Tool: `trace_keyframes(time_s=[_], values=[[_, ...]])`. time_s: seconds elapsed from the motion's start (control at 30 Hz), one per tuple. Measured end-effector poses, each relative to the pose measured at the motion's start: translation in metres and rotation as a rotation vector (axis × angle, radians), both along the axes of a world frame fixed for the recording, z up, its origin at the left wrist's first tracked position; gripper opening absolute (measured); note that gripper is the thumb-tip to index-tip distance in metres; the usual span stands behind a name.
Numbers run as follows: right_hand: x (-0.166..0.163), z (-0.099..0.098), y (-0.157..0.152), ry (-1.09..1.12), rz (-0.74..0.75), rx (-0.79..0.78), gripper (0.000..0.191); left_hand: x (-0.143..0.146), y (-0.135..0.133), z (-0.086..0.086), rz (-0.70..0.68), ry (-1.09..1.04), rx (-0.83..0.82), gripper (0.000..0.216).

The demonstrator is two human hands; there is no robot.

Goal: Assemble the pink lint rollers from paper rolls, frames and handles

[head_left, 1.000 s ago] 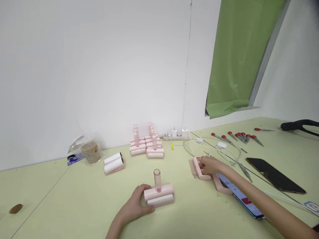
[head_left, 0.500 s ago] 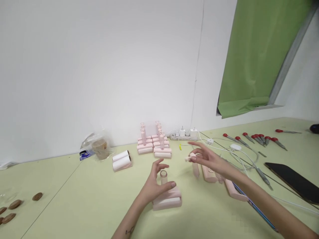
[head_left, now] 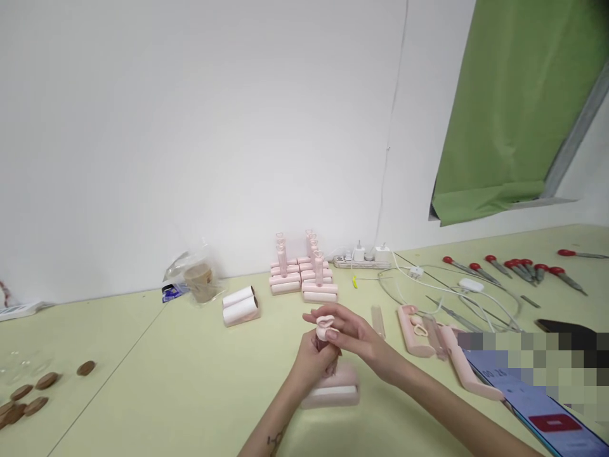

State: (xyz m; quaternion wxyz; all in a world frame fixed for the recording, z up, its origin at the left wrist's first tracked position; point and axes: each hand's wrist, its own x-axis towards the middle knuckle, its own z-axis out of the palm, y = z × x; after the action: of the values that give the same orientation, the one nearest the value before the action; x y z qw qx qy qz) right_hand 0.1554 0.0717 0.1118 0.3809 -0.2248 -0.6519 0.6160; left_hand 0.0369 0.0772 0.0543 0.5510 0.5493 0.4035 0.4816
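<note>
Low in the middle of the table lies a pink lint roller [head_left: 333, 396] with a white roll along its front. My left hand [head_left: 309, 368] is wrapped round the clear pink tube handle that rises from it; most of the tube is hidden by the fingers. Pinched in my right hand [head_left: 364, 343] is a small pink end cap [head_left: 325, 325] with a loop, held at the top of that handle. Whether the cap is seated on the tube I cannot tell. To the right lie pink roller covers [head_left: 415, 336], a heart-shaped loop piece [head_left: 420, 330] and clear tubes [head_left: 377, 320].
Several finished-looking pink rollers [head_left: 320, 289] stand by the wall. Two white rolls [head_left: 239, 308] lie left of them, near a bagged cup [head_left: 200, 282]. Red-ended tools [head_left: 518, 268], cables, a power strip [head_left: 361, 261] and a lit phone [head_left: 528, 393] occupy the right; brown discs [head_left: 47, 381] lie left.
My right hand has brought the pink cap left to the top of the handle. My left hand has closed round the tube. The camera view has shifted slightly left.
</note>
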Motion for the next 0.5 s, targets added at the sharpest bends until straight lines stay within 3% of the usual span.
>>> trace_keyframes(time_s=[0.13, 0.33, 0.5], values=[[0.003, -0.002, 0.002, -0.074, 0.041, 0.103, 0.022, -0.001, 0.0, 0.0, -0.008, 0.011, 0.004, 0.024], [0.003, -0.008, 0.006, -0.178, -0.03, 0.273, 0.014, -0.002, -0.004, 0.001, -0.035, -0.001, 0.014, 0.015], [-0.002, -0.012, 0.006, -0.189, -0.082, 0.282, 0.011, -0.002, -0.005, 0.0, -0.063, -0.022, 0.026, 0.021]])
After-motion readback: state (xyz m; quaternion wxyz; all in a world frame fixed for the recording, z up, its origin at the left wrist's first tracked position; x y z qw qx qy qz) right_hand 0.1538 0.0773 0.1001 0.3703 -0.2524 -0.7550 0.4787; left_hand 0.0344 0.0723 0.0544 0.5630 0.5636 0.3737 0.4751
